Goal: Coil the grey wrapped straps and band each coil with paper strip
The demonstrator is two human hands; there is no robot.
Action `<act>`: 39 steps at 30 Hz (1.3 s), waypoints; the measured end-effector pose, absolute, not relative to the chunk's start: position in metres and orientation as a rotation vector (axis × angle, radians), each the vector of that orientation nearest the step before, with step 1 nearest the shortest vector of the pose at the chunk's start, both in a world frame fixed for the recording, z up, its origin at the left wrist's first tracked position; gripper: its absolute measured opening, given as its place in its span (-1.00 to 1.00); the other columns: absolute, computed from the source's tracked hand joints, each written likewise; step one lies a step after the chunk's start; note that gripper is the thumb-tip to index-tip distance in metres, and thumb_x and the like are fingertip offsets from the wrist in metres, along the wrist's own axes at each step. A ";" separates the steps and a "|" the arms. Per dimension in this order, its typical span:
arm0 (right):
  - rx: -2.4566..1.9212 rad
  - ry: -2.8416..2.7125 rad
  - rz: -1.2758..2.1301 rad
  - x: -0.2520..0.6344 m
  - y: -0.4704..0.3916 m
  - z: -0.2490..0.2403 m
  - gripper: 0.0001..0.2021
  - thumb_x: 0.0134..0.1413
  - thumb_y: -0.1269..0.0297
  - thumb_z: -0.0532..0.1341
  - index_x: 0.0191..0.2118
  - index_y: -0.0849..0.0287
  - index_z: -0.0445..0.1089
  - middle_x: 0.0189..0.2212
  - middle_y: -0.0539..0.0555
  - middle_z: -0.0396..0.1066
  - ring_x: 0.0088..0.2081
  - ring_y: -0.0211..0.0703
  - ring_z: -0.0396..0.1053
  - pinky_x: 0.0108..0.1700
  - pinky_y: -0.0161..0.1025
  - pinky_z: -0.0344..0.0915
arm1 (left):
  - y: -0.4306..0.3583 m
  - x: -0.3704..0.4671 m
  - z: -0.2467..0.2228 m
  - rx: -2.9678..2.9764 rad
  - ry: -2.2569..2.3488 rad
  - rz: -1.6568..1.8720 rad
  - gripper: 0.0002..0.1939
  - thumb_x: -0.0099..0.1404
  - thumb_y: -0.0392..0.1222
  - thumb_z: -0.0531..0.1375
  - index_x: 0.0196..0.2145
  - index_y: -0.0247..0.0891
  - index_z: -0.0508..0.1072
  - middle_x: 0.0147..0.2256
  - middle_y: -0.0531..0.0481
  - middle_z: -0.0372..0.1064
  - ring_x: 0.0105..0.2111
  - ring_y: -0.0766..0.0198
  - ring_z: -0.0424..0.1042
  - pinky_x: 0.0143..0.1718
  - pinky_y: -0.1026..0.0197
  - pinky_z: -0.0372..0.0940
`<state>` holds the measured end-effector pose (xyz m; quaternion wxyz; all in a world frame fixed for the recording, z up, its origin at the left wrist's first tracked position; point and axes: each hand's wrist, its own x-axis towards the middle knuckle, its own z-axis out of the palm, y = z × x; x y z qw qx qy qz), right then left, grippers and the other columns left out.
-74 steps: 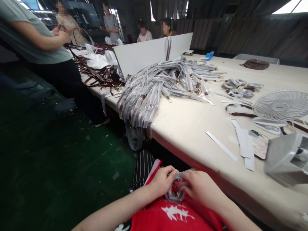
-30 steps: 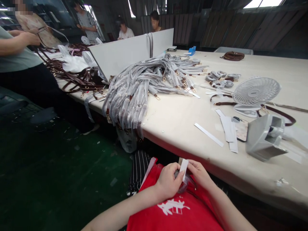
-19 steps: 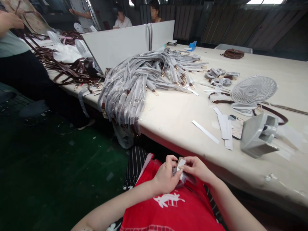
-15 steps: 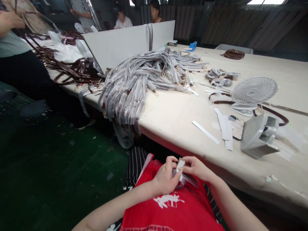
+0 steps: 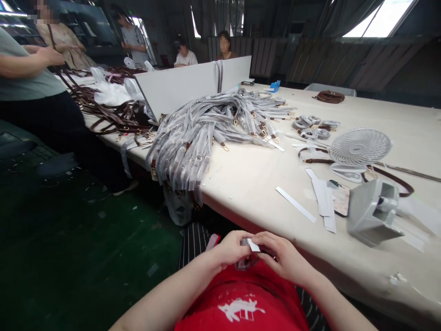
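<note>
Close together above the red apron [image 5: 255, 294], my two hands share one small bundle. My left hand [image 5: 231, 250] is closed on a wrapped strap [image 5: 244, 263], a coil in clear plastic that hangs just under the fingers. A white paper strip [image 5: 254, 245] lies against the bundle between the hands. My right hand [image 5: 280, 255] has its fingers bent over the strip and the bundle from the other side. The fingertips partly hide the strap. Beyond the hands, a large pile of plastic-wrapped straps [image 5: 193, 138] hangs over the table's edge.
On the table [image 5: 241, 174] stand a grey tape dispenser [image 5: 374, 211] and a white fan [image 5: 360, 146], with paper strips [image 5: 322, 195], a phone [image 5: 340, 197] and coiled straps [image 5: 310, 126] nearby. A white divider [image 5: 182, 87] rises behind the pile. A person [image 5: 31, 82] stands at the left.
The view has tilted up, showing more of the room. My hands have turned the bundle; the white strip is now more tilted and my right fingers reach over its top.
</note>
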<state>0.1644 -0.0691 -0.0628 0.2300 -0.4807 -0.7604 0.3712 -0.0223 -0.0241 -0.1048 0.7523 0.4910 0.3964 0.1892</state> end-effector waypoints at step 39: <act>-2.020 -0.657 -0.244 0.359 -0.116 -0.071 -0.69 -0.02 -0.05 0.22 -0.35 0.10 0.48 0.02 0.19 0.45 0.09 0.23 0.29 0.11 0.11 0.20 | 0.001 0.014 -0.100 0.990 0.752 0.558 -0.35 0.07 0.24 0.32 -0.07 -0.33 0.39 -0.60 0.13 0.27 -0.74 0.54 0.00 -0.71 0.37 -0.12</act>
